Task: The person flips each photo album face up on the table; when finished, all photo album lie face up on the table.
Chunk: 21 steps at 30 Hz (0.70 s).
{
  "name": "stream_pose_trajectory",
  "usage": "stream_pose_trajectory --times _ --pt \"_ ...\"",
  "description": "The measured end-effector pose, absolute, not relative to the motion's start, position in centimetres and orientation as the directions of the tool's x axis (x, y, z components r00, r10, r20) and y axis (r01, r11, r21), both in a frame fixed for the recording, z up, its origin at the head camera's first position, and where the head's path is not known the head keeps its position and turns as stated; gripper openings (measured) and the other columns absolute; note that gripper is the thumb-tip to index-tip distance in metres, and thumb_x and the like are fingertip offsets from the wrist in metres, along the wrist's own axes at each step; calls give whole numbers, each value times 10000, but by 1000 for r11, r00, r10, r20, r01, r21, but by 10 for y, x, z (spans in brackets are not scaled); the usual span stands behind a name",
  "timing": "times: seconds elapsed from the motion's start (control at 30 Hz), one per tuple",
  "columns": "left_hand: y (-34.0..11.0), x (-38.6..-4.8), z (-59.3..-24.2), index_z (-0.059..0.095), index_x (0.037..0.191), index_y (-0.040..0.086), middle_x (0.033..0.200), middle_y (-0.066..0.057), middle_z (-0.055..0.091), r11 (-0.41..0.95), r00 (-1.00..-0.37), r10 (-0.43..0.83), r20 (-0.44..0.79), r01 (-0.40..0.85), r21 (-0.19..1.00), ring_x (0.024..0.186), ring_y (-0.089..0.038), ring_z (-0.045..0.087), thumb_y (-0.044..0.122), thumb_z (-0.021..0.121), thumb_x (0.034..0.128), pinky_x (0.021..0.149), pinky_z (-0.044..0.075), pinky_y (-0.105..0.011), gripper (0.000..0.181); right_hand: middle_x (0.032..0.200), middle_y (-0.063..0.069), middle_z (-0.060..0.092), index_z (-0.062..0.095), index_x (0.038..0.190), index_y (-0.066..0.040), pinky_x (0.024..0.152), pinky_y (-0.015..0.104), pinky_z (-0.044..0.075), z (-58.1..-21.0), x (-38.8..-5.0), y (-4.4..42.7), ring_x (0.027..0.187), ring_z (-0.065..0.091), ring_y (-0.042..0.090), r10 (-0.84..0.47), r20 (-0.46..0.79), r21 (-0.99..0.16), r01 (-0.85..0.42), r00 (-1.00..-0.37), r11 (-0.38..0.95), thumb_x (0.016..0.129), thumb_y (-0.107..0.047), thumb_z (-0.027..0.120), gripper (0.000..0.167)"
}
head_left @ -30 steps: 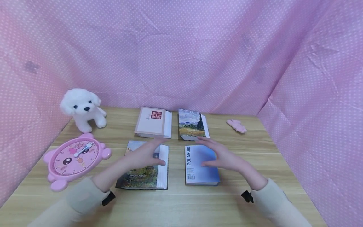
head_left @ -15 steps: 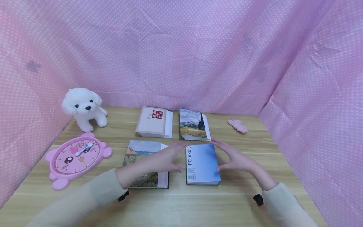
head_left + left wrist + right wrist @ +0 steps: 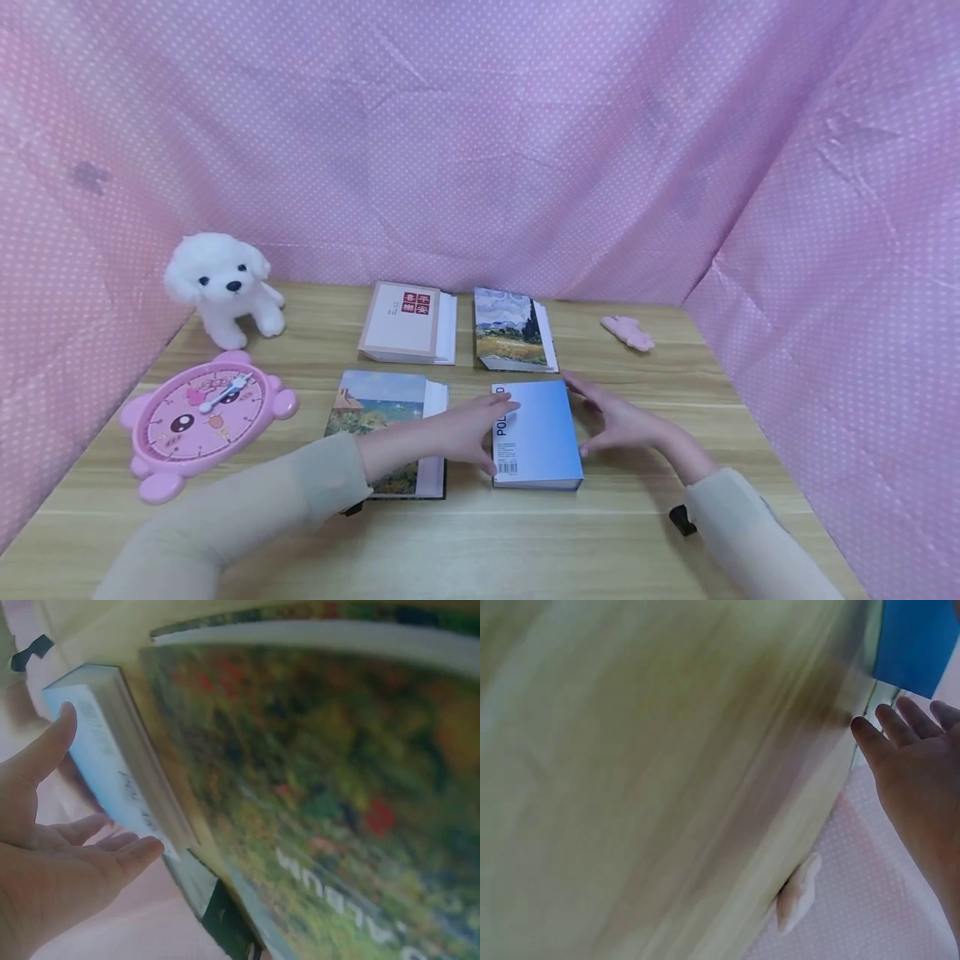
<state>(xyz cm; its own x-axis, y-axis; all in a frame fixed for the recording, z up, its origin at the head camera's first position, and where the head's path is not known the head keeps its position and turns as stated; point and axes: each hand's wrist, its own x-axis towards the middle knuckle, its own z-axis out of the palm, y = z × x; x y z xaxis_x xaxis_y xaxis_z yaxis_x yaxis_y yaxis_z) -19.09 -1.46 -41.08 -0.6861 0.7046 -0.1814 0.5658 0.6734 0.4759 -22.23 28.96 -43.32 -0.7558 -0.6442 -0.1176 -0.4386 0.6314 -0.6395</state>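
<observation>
A blue photo album [image 3: 542,442] marked POLAROID lies flat between the two hands. Over its left edge reaches my left hand [image 3: 467,431], thumb and fingers spread apart; whether it touches the cover I cannot tell. On the album's right side, my right hand [image 3: 624,423] is held with thumb and fingers spread around that edge, contact unclear. Partly hidden under the left forearm is an album with a seaside garden painting [image 3: 382,400]. In the left wrist view, the left fingers [image 3: 139,855] are extended near the blue album. The right wrist view has the right hand [image 3: 919,761] with extended fingers.
Behind lie a cream album [image 3: 401,323] with red characters and an album with a wheat field painting [image 3: 510,329]. A white plush dog [image 3: 217,283] and a pink toy clock [image 3: 206,417] stand at left. A small pink item [image 3: 627,332] lies at right. Pink dotted cloth surrounds the table [image 3: 480,546].
My left hand has moved right, from above the garden album to the blue album's left edge. The right hand first shifted right off the blue cover and now stays beside its right edge.
</observation>
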Motion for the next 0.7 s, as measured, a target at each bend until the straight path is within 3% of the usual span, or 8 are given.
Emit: stream_pose_trajectory --times 0.43,0.7 --pt "-10 -198 -419 286 1482 79 1567 -166 127 709 -708 677 -199 555 435 1442 -292 138 396 834 669 1153 237 -401 1031 1528 122 284 221 1495 -74 1139 493 225 -437 -231 284 1394 271 294 -586 -168 -647 -360 -793 672 641 -475 836 1126" --pt "-7 -198 -421 292 1481 94 1565 -165 138 721 -723 663 -193 548 424 1437 -302 157 416 829 642 1152 238 -412 1047 1488 137 333 251 1464 -50 1128 516 241 -436 -234 283 1361 308 339 -570 -163 -681 -326 -805 655 616 -439 861 1115"
